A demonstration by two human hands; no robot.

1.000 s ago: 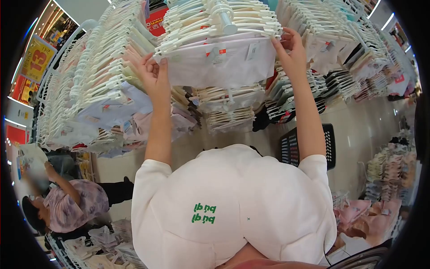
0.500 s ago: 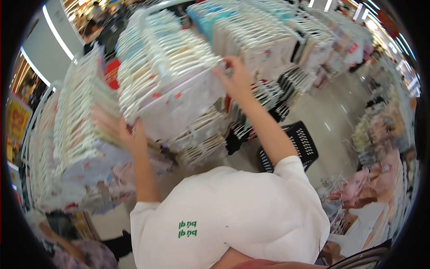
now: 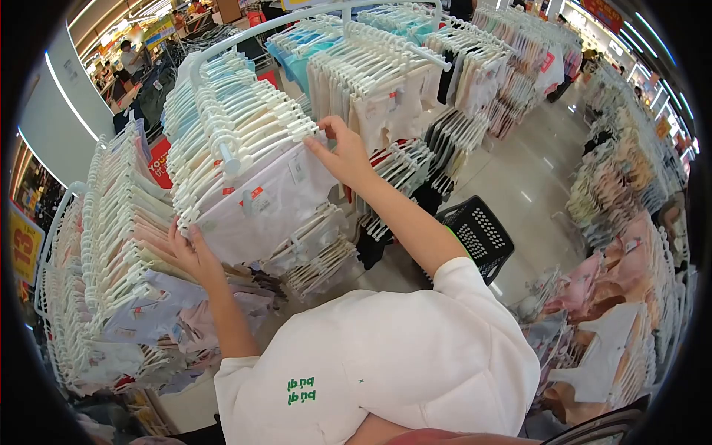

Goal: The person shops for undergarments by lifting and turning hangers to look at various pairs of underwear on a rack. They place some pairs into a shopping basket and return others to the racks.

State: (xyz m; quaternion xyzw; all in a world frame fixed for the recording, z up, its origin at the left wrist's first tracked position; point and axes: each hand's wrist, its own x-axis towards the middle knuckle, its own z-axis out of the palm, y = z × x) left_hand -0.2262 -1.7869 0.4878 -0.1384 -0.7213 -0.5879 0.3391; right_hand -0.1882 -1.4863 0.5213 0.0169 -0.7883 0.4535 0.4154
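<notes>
A pale lilac garment point(image 3: 285, 184) with red-and-white tags hangs at the front of a full rack of white hangers point(image 3: 245, 122). My right hand point(image 3: 343, 153) is at the garment's upper right corner, thumb and index finger curled at the hanger's end. My left hand point(image 3: 194, 252) is at its lower left corner by the other hanger end, fingers partly spread. Whether the left fingers grip the edge is hard to see. Behind the garment, many light-coloured pieces hang close together on the white rail point(image 3: 225, 141).
Another rack of pastel garments point(image 3: 122, 245) stands at the left. Beige garments point(image 3: 386, 104) hang behind on the right. A black basket point(image 3: 480, 233) sits on the floor point(image 3: 530, 178). Pink garments point(image 3: 586, 285) hang at the far right.
The view has shifted, showing more of the rail and racks. Both hands remain at the lilac garment's two ends, now lower and further left in the picture.
</notes>
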